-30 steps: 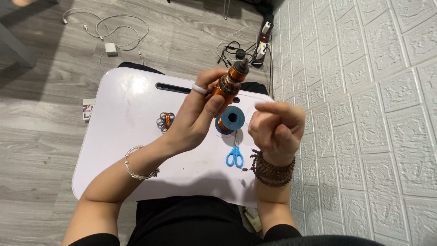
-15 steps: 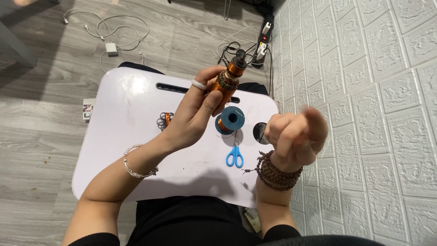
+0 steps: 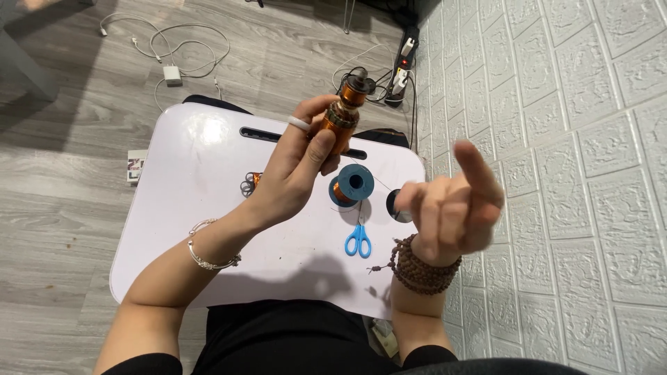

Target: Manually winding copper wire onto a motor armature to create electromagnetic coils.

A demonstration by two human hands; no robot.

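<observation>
Overhead, a seated person is working above a white lap table (image 3: 208, 208). Their left hand (image 3: 295, 173), wearing a white ring, is gripping a copper-wound coil assembly (image 3: 340, 118) upright between thumb and fingers, raised over the table's far edge. Their right hand (image 3: 451, 208), loosely curled with the index finger sticking up, is lifting to the right near the brick-pattern wall (image 3: 577, 173); whether it is pinching a thin wire cannot be told. Below, a blue spool of copper wire (image 3: 353, 186) is lying on the table, blue-handled scissors (image 3: 358, 239) just beside it.
</observation>
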